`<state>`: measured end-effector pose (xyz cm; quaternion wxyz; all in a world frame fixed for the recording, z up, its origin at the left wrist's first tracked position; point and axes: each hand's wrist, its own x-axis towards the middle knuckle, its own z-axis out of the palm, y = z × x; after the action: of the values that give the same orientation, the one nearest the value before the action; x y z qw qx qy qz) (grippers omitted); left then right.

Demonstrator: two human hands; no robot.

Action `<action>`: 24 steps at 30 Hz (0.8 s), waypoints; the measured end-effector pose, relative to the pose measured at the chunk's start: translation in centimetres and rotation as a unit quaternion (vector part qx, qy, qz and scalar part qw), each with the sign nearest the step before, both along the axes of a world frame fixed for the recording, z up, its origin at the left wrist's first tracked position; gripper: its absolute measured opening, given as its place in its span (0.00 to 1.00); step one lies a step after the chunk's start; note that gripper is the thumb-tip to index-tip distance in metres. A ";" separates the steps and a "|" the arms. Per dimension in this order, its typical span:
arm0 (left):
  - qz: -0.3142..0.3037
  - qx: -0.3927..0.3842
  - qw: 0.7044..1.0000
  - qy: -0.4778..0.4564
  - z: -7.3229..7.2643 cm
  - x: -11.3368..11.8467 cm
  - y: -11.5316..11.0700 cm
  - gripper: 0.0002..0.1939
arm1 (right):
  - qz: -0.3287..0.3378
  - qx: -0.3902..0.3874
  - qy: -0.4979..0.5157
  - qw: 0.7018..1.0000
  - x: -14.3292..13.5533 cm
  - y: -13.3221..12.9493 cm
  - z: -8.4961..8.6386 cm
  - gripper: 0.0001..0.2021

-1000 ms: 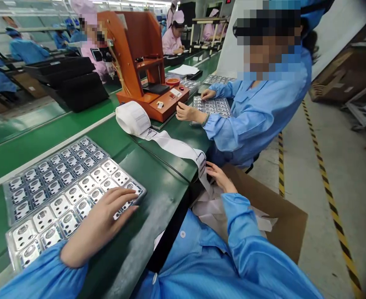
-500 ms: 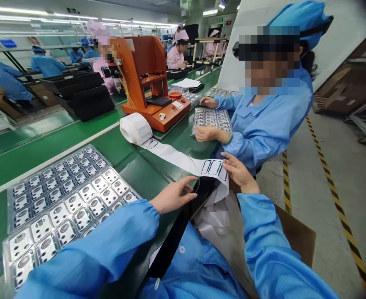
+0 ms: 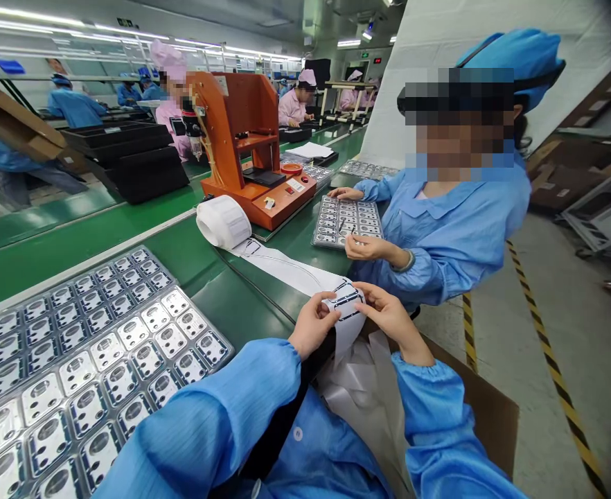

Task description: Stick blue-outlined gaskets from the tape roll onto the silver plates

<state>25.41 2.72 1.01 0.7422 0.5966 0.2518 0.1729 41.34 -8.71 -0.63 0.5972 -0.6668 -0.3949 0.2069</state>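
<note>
A white backing strip (image 3: 287, 270) runs from a paper roll (image 3: 221, 220) across the green bench to the front edge. Black frame-shaped stickers (image 3: 348, 302) lie on its near end. My left hand (image 3: 313, 326) pinches at the left edge of the strip, thumb and forefinger beside the black frames. My right hand (image 3: 393, 317) grips the right edge, its fingertips at the frames. Whether either hand has lifted a sticker I cannot tell. Below my hands, loose backing paper (image 3: 355, 384) hangs into a brown cardboard box (image 3: 492, 409).
Clear trays (image 3: 102, 360) of silver plates cover the bench at left. An orange press (image 3: 256, 152) stands beyond the roll. At right, a co-worker in blue (image 3: 451, 222) handles another tray (image 3: 326, 225). A dark cable (image 3: 253, 281) crosses the bench. Black bins (image 3: 134, 163) stand behind.
My left hand has moved right and closed on the strip's edge. The strip's end now bends down between both hands. The co-worker's near hand has shifted, and the view has turned slightly.
</note>
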 end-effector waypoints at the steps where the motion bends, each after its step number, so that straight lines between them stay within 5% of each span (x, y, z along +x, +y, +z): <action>1: 0.005 0.007 1.000 0.001 -0.1 -0.1 0.1 0.19 | 0.001 -0.008 -0.009 1.000 0.0 -0.1 0.2 0.27; 6: 0.016 0.034 0.999 0.005 0.1 -0.6 0.3 0.16 | -0.016 -0.035 -0.057 0.998 0.0 0.0 0.9 0.22; 12: -0.028 0.060 0.998 0.012 1.0 -1.2 -0.3 0.32 | -0.023 -0.032 -0.084 0.996 -0.4 0.4 1.2 0.24; 24: 0.021 0.111 0.993 0.040 -0.3 -0.6 0.3 0.09 | 0.001 0.001 -0.247 0.969 -0.2 -0.4 3.8 0.17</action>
<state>24.77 3.07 0.76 0.6570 0.6764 0.2726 0.1912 41.17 -9.14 3.17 0.4819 -0.6962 -0.5309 0.0357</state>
